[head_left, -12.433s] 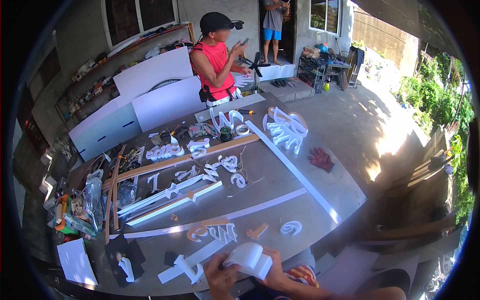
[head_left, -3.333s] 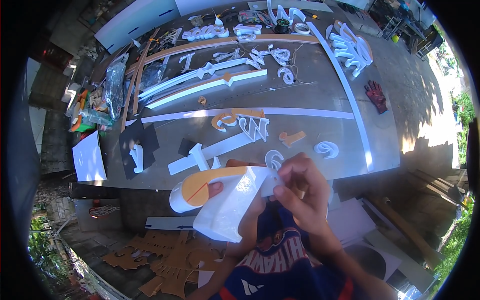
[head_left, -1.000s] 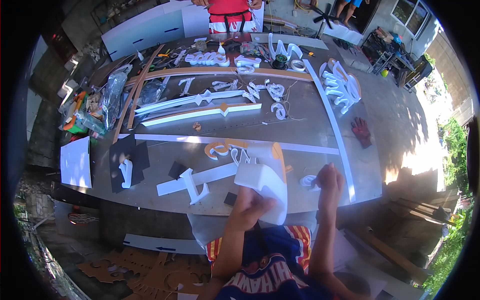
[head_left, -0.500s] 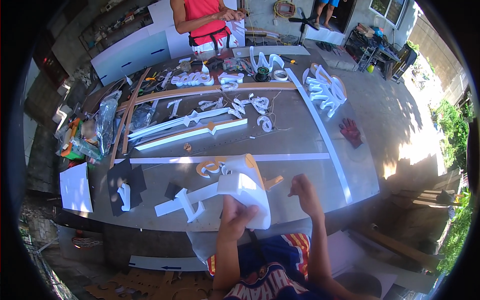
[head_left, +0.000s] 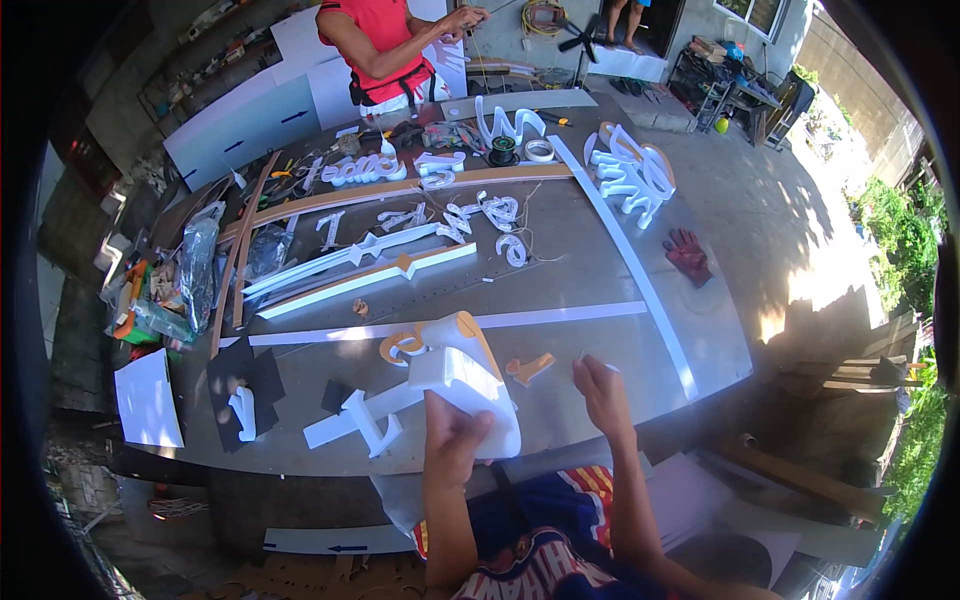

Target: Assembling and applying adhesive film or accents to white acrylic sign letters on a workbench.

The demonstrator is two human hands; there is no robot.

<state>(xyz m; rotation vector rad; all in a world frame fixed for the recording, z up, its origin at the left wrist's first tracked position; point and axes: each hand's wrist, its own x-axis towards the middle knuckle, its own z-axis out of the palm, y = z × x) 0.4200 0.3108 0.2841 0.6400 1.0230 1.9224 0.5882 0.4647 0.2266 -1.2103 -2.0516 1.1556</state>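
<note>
The grey counter [head_left: 600, 250] carries most of the work: across its far half lie many finished white sign letters, some edged in orange, and long white strips [head_left: 640, 275] run along and across it. A person in a red top [head_left: 385, 40] stands at the counter's far end. Judging from this, much of the lettering is already built, and the piece in hand looks like one of the few still being worked.

That piece, a white foam letter with an orange rim [head_left: 460, 375], stands tilted up at the counter's near edge. The left hand [head_left: 455, 440] is closed around its lower edge, forearm rising from below. The right hand [head_left: 600, 390], just right of the letter, hovers over the counter with fingertips pinched together; whether it grips anything, I cannot tell.
</note>
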